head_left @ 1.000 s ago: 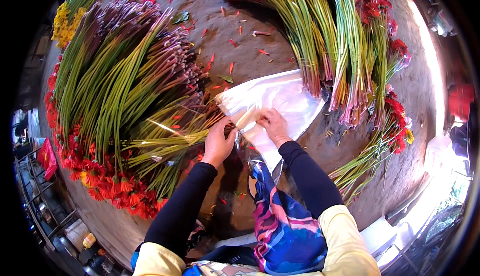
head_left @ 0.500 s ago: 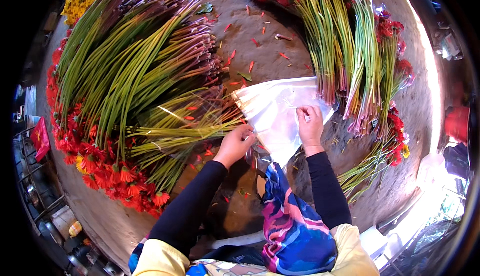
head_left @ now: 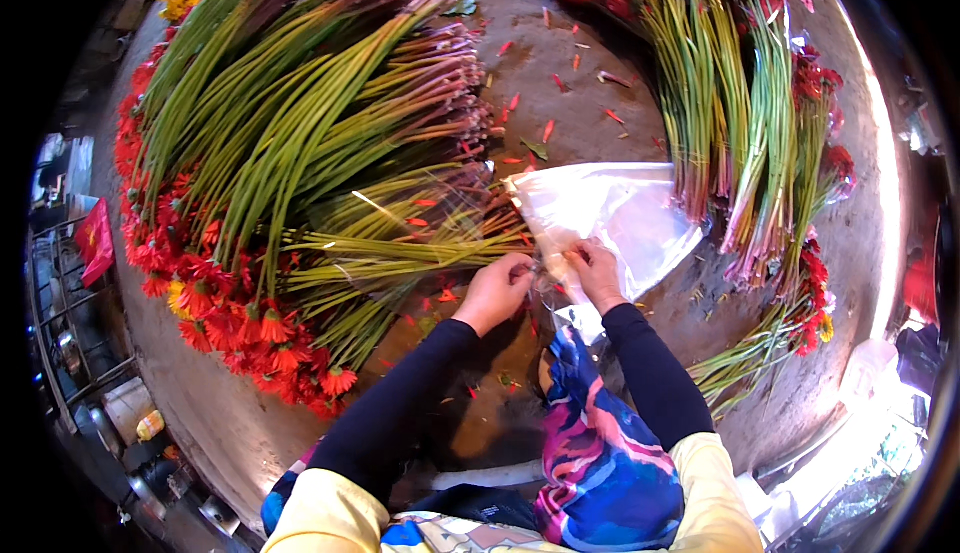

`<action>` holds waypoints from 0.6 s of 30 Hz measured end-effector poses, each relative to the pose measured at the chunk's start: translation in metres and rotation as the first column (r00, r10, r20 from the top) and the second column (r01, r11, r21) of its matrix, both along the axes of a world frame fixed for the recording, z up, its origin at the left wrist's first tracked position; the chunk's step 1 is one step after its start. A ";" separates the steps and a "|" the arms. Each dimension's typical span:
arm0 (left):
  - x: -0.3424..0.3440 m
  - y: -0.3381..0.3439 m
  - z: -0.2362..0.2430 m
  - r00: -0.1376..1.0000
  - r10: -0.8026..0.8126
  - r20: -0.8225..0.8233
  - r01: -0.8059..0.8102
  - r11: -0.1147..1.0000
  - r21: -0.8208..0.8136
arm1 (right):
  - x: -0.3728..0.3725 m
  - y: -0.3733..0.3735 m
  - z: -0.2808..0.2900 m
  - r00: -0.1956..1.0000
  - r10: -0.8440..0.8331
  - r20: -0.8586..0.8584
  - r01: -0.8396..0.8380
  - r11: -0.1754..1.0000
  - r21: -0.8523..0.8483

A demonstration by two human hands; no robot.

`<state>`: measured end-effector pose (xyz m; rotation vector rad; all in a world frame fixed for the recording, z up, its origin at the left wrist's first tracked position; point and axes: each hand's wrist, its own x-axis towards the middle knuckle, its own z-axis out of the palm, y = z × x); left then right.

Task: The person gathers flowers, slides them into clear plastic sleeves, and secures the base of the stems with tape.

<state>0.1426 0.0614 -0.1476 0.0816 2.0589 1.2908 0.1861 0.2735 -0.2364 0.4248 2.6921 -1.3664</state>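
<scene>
A stack of clear, whitish plastic flower sleeves (head_left: 640,215) lies on the table in front of me. Fingers bent in a pinch, my right hand (head_left: 600,275) grips the stack's near left edge. Just left of it, my left hand (head_left: 496,293) is closed, thumb against fingers; whatever it holds is too small to make out. Beyond that hand lies a bunch of red gerbera daisies, its green stems (head_left: 430,251) pointing at my fingers. Clear film seems to cover part of these stems.
A big heap of gerbera stems (head_left: 300,123) fills the left, red heads (head_left: 240,328) outward. More bundled gerberas (head_left: 700,103) lie at the far right, with loose stems (head_left: 745,368) nearer. Petals litter the brown table (head_left: 560,43). A patterned blue-pink cloth (head_left: 610,453) hangs before me.
My right hand has moved left from the middle of the sleeve stack to its near left edge, close to my left hand. The whole view has shifted slightly.
</scene>
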 end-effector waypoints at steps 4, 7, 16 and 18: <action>-0.001 -0.006 0.005 0.990 0.129 0.063 -0.137 0.981 0.139 | -0.011 -0.003 0.038 0.999 -0.033 0.025 0.039 0.956 -0.291; -0.007 -0.009 0.019 0.982 0.182 0.042 -0.187 0.961 0.206 | -0.026 -0.010 0.088 0.991 0.077 0.108 0.008 0.777 -0.630; -0.035 -0.010 0.086 0.958 0.267 0.103 -0.286 0.899 0.333 | -0.071 -0.040 0.183 0.996 -0.084 0.020 0.059 0.483 -0.874; -0.041 -0.009 0.107 0.956 0.271 -0.107 -0.229 0.925 0.303 | -0.076 -0.047 0.203 0.986 -0.162 0.051 0.135 0.564 -0.815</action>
